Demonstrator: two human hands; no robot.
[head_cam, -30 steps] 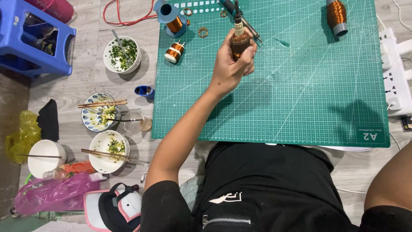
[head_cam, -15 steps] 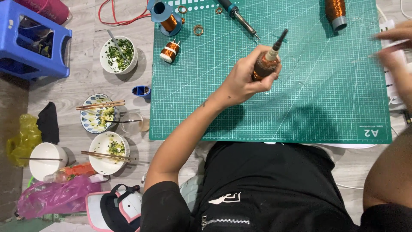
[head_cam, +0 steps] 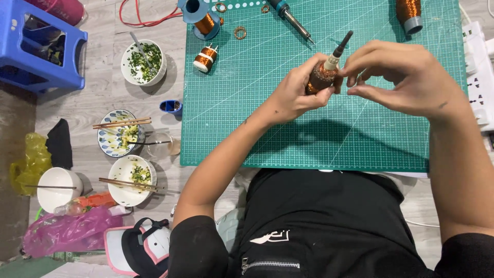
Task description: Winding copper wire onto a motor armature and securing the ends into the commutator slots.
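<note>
Overhead, the left hand grips a copper-wound rotor with its dark shaft tilted, held above the middle of the green cutting mat. Right hand pinches beside the shaft, fingers curled nearly closed. A screwdriver lies near the far edge.

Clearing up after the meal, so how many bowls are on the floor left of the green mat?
4. One with chopped herbs near the mat's top corner, a patterned one with chopsticks, a white one with chopsticks below it, and a white bowl far left. Others may lie outside the frame.
</note>
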